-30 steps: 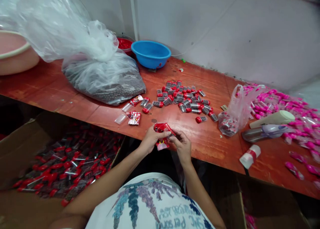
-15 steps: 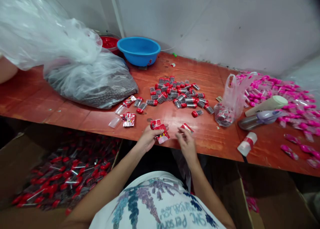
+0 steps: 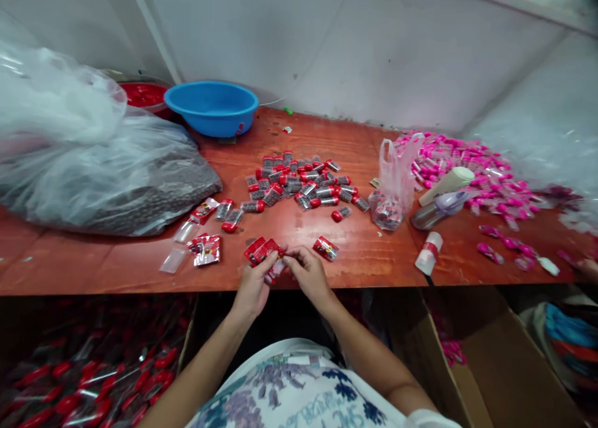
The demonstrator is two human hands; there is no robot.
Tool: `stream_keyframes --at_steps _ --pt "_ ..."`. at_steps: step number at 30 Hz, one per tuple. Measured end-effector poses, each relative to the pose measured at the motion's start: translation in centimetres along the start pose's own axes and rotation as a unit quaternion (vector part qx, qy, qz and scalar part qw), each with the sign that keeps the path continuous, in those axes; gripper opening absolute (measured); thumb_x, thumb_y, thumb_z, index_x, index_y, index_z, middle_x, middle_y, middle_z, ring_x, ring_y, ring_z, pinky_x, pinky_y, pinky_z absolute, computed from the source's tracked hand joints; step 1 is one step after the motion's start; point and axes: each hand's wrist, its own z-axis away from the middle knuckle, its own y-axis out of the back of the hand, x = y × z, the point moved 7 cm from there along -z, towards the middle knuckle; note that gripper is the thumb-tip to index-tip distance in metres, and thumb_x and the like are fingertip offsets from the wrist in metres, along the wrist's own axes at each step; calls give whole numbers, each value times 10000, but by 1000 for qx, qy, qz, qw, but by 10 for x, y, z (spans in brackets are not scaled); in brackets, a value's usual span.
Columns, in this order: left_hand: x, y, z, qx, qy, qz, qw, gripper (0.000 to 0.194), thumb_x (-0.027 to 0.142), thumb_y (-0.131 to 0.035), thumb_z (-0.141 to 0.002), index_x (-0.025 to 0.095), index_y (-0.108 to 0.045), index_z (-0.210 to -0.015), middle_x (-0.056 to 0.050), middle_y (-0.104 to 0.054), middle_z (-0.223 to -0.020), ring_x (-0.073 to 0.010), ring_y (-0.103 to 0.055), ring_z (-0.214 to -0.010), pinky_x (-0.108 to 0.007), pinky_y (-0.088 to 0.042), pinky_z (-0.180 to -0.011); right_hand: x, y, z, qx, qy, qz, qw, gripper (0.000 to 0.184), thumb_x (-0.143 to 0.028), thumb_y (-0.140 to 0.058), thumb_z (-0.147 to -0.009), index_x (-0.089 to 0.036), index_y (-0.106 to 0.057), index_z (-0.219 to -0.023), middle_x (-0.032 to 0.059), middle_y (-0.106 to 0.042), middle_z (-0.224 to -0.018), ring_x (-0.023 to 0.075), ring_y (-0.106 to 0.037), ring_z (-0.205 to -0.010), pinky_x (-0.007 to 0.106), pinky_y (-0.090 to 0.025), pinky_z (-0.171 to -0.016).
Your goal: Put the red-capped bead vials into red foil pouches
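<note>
1. In the head view, the left hand has its grip closed on several red printed packets, nearer the wearer than the blue basin.
2. The right hand's grip is narrow at their edge; whether it pinches one, I can't tell.
3. A loose red packet lies on the worktop, right of the basin and nearer the wearer, already out of both hands, so apparently dealt with separately.

Large clear bag cut off by left edge. Far-right person's hand blurred, partly outside. Shirt lettering too blurred to read.
</note>
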Motion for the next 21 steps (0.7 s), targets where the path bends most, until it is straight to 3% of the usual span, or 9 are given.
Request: stream_keyframes --at_steps 6,12,18,21 --pt "3 1 -3 34 -29 9 999 234 148 -813 -545 134 -681 -739 -25 -711 -754 -147 -658 -698 -259 -513 -702 -30 11 -3 19 114 179 977 150 -288 -542 -866 -233 -677 -829 13 -593 -830 154 -580 -779 263 -458 -730" --pt "3 13 -6 73 -34 -27 996 262 153 -839 -498 117 -671 -696 0 -672 -647 -125 -626 -584 -249 -503 -624 -39 4 -1 -7 157 316 936 232 -299 -454 -925 -228 -631 -792 27 -563 -809 165 -547 -780 276 -418 -749" --pt "-4 5 -6 35 43 3 998 280 192 -841 -531 111 -682 -747 -24 -689 -692 -136 -638 -603 -268 -537 -615 -40 4 -13 -73 173 323 927 254 -309 -438 -936 -234 -641 -804 22 -581 -810 163 -545 -774 271 -413 -722" --pt "-5 6 -7 30 69 22 997 235 157 -813 -573 110 -682 -762 -35 -696 -708 -145 -646 -617 -284 -560 -625 -37 18 -27 -91 174 309 931 252 -335 -441 -933 -246 -667 -870 25 -613 -845 170 -567 -798 274 -426 -739"
